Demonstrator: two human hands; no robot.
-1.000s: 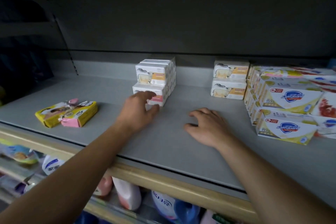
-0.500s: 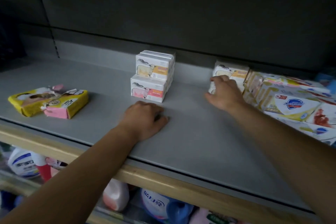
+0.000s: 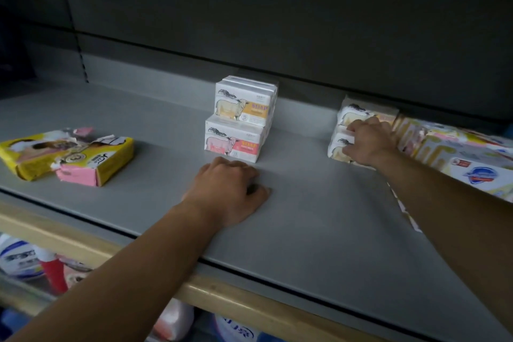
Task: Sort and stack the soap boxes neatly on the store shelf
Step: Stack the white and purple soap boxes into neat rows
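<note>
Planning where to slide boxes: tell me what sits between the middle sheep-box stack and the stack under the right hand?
Only bare grey shelf, seen in the head view.

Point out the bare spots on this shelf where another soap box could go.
Bare shelf lies between the torn yellow packs and the middle sheep-box stack, and between that stack and the right sheep boxes gripped by the right hand. The left hand rests before the middle stack. The far right is crowded with shield-logo packs.
</note>
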